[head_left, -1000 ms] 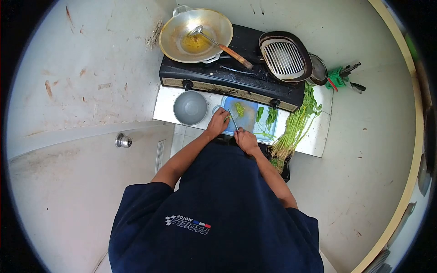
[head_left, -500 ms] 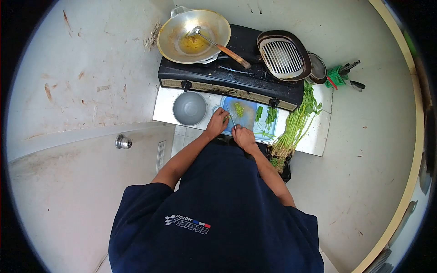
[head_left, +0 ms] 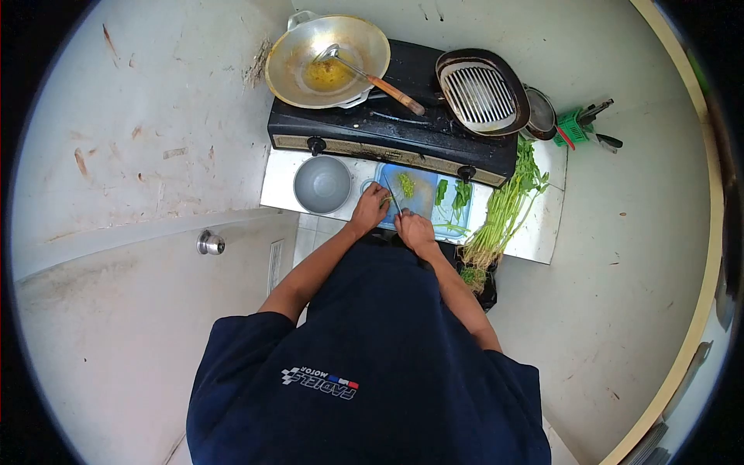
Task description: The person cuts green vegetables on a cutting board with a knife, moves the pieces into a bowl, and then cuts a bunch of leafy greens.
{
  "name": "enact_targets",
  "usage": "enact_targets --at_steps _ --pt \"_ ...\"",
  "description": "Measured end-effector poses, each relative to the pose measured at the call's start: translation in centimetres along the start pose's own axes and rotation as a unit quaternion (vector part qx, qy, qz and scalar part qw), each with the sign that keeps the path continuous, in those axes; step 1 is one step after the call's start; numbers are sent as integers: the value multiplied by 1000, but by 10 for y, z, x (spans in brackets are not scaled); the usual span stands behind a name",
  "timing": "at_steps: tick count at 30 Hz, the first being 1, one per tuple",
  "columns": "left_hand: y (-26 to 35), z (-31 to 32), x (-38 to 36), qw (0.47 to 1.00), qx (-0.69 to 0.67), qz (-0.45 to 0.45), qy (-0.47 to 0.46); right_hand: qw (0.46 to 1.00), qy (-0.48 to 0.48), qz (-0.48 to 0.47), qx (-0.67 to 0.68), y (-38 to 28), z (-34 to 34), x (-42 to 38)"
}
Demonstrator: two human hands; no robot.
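My right hand is closed around the handle of a knife, whose thin blade points up and to the left over the blue cutting board. Just left of the blade, my left hand has its fingers bent together on thin green stalks, mostly hidden by the fingers. A small heap of chopped green pieces lies on the board beyond the blade. Green leaves lie to the right of it on a light blue surface. A bunch of leafy green stalks with roots rests farther right.
A grey bowl stands left of the board. Behind is a black gas stove bearing a wok with a wooden-handled ladle and a grill pan. A green basket with knives stands at right. Walls close in on both sides.
Both hands stay almost in the same place beside the knife. The blade shows at a slightly different angle, and the whole view has shifted a little.
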State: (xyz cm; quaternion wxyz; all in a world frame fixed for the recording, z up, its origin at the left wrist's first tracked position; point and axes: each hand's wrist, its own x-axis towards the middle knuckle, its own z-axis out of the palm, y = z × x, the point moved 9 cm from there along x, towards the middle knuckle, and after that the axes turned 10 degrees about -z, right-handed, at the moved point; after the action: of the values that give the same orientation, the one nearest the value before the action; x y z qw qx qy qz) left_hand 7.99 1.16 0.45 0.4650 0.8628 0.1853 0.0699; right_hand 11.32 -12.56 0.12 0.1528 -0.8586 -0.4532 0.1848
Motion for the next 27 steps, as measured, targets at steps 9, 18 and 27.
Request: enact_targets --at_steps 9,18,27 --pt "-2 -1 2 1000 -7 -16 -10 1000 -12 1 6 2 1 -7" --pt "4 -4 2 1000 -5 10 0 1000 -23 15 4 1 1 1" --pt "5 -4 2 1000 -2 1 6 1000 -4 13 2 7 -4 -11"
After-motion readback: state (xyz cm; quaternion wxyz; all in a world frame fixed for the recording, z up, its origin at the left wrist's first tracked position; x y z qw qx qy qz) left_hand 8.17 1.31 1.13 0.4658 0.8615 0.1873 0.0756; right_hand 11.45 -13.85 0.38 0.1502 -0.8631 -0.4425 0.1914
